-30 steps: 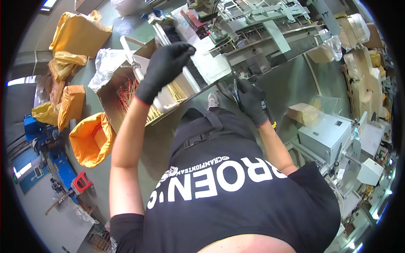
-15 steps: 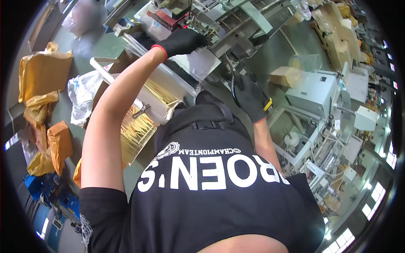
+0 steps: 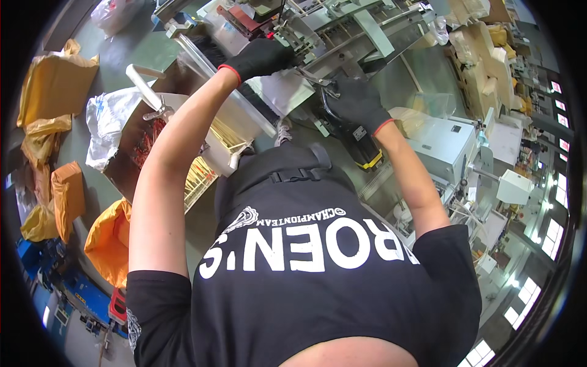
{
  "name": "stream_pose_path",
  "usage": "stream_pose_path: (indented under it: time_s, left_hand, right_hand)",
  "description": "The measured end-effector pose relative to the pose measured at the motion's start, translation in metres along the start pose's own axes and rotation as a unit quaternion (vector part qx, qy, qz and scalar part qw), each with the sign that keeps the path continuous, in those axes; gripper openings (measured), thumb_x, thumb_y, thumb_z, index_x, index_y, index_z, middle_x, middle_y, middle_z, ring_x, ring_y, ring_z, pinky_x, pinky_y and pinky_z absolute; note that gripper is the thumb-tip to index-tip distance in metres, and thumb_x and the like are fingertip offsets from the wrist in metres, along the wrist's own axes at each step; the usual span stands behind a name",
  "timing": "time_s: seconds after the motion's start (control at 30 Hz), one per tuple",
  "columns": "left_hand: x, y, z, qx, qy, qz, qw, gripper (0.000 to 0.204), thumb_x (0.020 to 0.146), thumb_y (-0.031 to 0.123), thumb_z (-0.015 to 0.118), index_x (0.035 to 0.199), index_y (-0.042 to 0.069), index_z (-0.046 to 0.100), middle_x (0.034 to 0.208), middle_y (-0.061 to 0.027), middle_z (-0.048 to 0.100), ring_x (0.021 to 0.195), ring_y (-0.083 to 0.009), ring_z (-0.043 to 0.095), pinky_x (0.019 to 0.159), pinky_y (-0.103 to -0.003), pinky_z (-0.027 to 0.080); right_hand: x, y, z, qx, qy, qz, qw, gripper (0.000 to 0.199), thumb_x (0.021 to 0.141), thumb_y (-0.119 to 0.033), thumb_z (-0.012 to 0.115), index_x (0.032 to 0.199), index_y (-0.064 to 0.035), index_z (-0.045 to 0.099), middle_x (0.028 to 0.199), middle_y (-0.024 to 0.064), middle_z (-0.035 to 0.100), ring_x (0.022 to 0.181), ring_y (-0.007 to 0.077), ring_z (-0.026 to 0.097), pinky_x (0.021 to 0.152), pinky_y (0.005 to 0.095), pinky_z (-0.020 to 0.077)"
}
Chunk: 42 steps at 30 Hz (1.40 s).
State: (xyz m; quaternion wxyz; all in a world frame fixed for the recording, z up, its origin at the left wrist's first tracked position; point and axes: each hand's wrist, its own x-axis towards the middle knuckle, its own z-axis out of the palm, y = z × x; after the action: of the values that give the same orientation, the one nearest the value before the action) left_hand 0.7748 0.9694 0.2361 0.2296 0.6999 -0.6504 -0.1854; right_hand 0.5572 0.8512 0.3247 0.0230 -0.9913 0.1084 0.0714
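Reaching up from the lower edge, both forearms end in black gloves at a grey-green metal machine (image 3: 367, 27) with rails and slanted plates. Left hand (image 3: 263, 58): fingers curled and pressed against the machine's edge, beside a red block (image 3: 244, 18); whether anything is pinched cannot be told. Right hand (image 3: 358, 104): laid flat, fingers together, over a dark part with a yellow-and-black end (image 3: 367, 160) just below it. Under the left forearm: clear plastic tray (image 3: 244, 119), a box of thin pale sticks (image 3: 195, 177), a white crumpled bag (image 3: 110, 125). Floor, grey-green: orange and yellow sacks (image 3: 107, 241) along the left side, well apart from the machine. Right side: white cabinet (image 3: 443, 150), cardboard boxes (image 3: 480, 73), bright windows (image 3: 553, 229) at the rim. Foreground: black shirt (image 3: 306, 287) with white lettering.
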Motion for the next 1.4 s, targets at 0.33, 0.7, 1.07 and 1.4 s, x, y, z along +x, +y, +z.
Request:
stream_pose_path:
  time_s: [0.33,0.7,1.07,1.4]
  left_hand:
    - [-0.011,0.006,-0.001,0.037,0.062,0.009,0.997,0.009,0.076,0.021,0.055,0.078,0.015,0.060,0.061,-0.0104,0.058,0.056,-0.0299,0.058,0.051,-0.040,0.045]
    - [-0.014,0.005,0.007,0.038,0.110,0.018,0.993,0.007,0.075,0.019,0.056,0.075,0.012,0.058,0.062,-0.0135,0.056,0.059,-0.0331,0.057,0.052,-0.043,0.043]
    - [-0.014,0.006,0.007,0.045,0.116,0.010,0.992,0.009,0.076,0.020,0.054,0.075,0.011,0.056,0.063,-0.0154,0.055,0.060,-0.0344,0.057,0.052,-0.044,0.043]
    - [-0.012,0.006,0.008,0.088,0.085,-0.015,0.992,0.007,0.073,0.017,0.056,0.077,0.014,0.061,0.063,-0.0112,0.058,0.059,-0.0309,0.058,0.051,-0.040,0.044]
  right_hand:
    - [0.021,0.004,0.015,0.001,-0.035,-0.051,0.998,0.036,0.079,-0.037,0.052,0.071,-0.0035,0.061,0.067,0.0195,0.061,0.066,0.0335,0.062,0.074,0.0411,0.0461]
    - [0.043,0.000,0.009,-0.020,-0.103,-0.022,0.994,0.044,0.075,-0.042,0.046,0.075,-0.0034,0.066,0.074,0.0190,0.064,0.071,0.0332,0.064,0.065,0.0412,0.0494]
    - [0.047,-0.003,0.010,-0.017,-0.101,-0.030,0.994,0.043,0.077,-0.041,0.045,0.073,-0.0043,0.067,0.076,0.0182,0.064,0.074,0.0329,0.063,0.068,0.0409,0.0498]
    - [0.057,0.010,0.010,0.003,-0.110,-0.088,0.990,0.045,0.077,-0.045,0.048,0.068,-0.0033,0.063,0.071,0.0186,0.061,0.068,0.0346,0.061,0.062,0.0431,0.0479]
